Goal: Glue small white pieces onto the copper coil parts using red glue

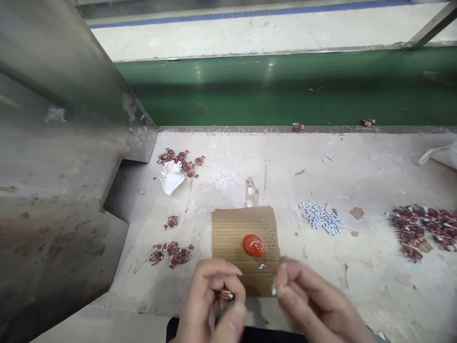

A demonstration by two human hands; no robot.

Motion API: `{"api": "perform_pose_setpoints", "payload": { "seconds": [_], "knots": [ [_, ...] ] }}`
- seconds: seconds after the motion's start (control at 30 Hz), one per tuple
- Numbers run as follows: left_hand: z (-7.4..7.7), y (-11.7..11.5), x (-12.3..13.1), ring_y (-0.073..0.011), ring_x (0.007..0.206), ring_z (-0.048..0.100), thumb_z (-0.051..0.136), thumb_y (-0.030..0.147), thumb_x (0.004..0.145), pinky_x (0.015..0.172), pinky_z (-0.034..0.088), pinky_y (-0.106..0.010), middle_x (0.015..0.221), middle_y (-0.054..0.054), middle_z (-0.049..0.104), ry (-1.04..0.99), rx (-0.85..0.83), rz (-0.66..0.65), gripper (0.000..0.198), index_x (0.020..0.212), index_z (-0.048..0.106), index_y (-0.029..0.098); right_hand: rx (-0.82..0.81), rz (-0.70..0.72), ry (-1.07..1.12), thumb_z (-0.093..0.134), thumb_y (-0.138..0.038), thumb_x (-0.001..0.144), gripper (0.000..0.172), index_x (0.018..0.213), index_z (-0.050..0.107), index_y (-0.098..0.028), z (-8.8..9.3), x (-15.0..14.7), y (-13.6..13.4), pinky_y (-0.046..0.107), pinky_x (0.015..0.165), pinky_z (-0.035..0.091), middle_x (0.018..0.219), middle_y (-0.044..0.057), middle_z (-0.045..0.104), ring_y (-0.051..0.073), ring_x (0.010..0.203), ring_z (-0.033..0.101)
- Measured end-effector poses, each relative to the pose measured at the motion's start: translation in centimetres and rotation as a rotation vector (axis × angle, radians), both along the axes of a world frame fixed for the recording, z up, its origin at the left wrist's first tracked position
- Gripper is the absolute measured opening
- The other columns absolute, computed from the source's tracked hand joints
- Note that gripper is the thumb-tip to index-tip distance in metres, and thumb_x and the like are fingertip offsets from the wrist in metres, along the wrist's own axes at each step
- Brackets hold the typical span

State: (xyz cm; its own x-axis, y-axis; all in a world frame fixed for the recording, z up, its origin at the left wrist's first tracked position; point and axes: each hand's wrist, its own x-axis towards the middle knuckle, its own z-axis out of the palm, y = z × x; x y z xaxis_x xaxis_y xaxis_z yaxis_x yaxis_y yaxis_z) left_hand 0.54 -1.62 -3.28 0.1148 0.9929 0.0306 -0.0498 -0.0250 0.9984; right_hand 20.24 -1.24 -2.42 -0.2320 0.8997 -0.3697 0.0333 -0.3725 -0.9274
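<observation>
My left hand [217, 300] is curled around a small dark red-brown figure [225, 295], partly hidden by the fingers. My right hand [303, 300] pinches a tiny pale blue-white curved piece [274, 289] between thumb and fingertips. Between and beyond the hands lies a cardboard sheet [232, 228] with a glossy red-orange blob [253, 246] on it. One more loose pale curved piece [262, 267] rests on the cardboard near my right hand. To the right sits a heap of the same pale pieces [321, 217].
Red-brown figures lie in clusters at the left [173, 254], the back left [182, 159] and the far right [414, 228]. A crumpled white wrapper [171, 177] is beside the back-left cluster. A metal panel [64, 166] stands at the left; a green belt [250, 90] runs behind the table.
</observation>
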Motion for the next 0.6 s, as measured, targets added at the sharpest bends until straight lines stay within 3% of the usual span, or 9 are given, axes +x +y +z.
{"api": "perform_pose_setpoints", "payload": {
  "seconds": [0.07, 0.1, 0.17, 0.23, 0.33, 0.43, 0.6],
  "knots": [
    [0.1, -0.2, -1.2, -0.0160, 0.079, 0.071, 0.053, 0.040, 0.111, 0.074, 0.057, -0.025, 0.088, -0.001, 0.079, 0.006, -0.166, 0.031, 0.016, 0.120, 0.065, 0.034, 0.553, 0.141, -0.506, 0.050, -0.029, 0.111, 0.017, 0.104, 0.064, -0.023, -0.5, 1.6, 1.5, 0.025, 0.056, 0.042, 0.080, 0.000, 0.057, 0.014, 0.063, 0.055],
    [0.1, -0.2, -1.9, -0.0177, 0.094, 0.075, 0.055, 0.035, 0.110, 0.085, 0.059, -0.026, 0.099, -0.002, 0.082, 0.038, -0.216, 0.021, 0.015, 0.115, 0.070, 0.034, 0.774, 0.248, -0.713, 0.047, -0.020, 0.110, 0.016, 0.110, 0.064, -0.022, -0.6, 2.2, 2.3, 0.027, 0.055, 0.044, 0.083, 0.002, 0.060, 0.016, 0.065, 0.059],
    [0.0, -0.1, -3.2, -0.0203, 0.110, 0.076, 0.062, 0.027, 0.107, 0.097, 0.058, -0.029, 0.121, -0.003, 0.081, 0.130, -0.248, -0.009, 0.019, 0.106, 0.080, 0.034, 1.018, 0.457, -0.950, 0.044, -0.012, 0.107, 0.023, 0.119, 0.063, -0.018, -0.4, 3.1, 3.7, 0.030, 0.049, 0.042, 0.081, 0.002, 0.059, 0.019, 0.061, 0.060],
    [0.0, 0.2, -4.1, -0.0196, 0.104, 0.078, 0.069, 0.023, 0.101, 0.091, 0.061, -0.027, 0.127, -0.003, 0.079, 0.198, -0.228, -0.033, 0.022, 0.101, 0.087, 0.035, 1.128, 0.603, -1.018, 0.041, -0.004, 0.103, 0.032, 0.124, 0.062, -0.013, 0.2, 3.2, 4.7, 0.031, 0.045, 0.043, 0.079, 0.002, 0.058, 0.021, 0.058, 0.060],
    [0.2, 0.4, -4.5, -0.0169, 0.087, 0.080, 0.077, 0.017, 0.093, 0.077, 0.064, -0.023, 0.104, -0.002, 0.084, 0.136, -0.238, -0.009, 0.026, 0.102, 0.089, 0.039, 1.262, 0.729, -1.089, 0.039, 0.005, 0.094, 0.039, 0.126, 0.060, -0.005, 0.8, 2.7, 5.4, 0.031, 0.041, 0.048, 0.079, 0.003, 0.060, 0.020, 0.054, 0.063],
    [0.4, 0.5, -4.4, -0.0157, 0.082, 0.082, 0.090, 0.007, 0.078, 0.075, 0.066, -0.019, 0.088, 0.003, 0.088, -0.063, -0.274, 0.067, 0.044, 0.105, 0.087, 0.042, 1.316, 0.761, -1.142, 0.042, 0.005, 0.089, 0.039, 0.122, 0.060, -0.004, 0.9, 2.2, 5.6, 0.032, 0.039, 0.050, 0.080, 0.005, 0.060, 0.021, 0.053, 0.064],
    [0.6, 0.8, -3.9, -0.0149, 0.081, 0.084, 0.095, -0.004, 0.064, 0.076, 0.068, -0.019, 0.093, 0.006, 0.089, -0.274, -0.235, 0.044, 0.047, 0.085, 0.089, 0.037, 1.310, 0.734, -1.125, 0.039, 0.002, 0.094, 0.034, 0.116, 0.062, -0.008, 1.4, 2.6, 5.5, 0.032, 0.040, 0.047, 0.075, 0.004, 0.058, 0.020, 0.051, 0.060]
  ]
}}
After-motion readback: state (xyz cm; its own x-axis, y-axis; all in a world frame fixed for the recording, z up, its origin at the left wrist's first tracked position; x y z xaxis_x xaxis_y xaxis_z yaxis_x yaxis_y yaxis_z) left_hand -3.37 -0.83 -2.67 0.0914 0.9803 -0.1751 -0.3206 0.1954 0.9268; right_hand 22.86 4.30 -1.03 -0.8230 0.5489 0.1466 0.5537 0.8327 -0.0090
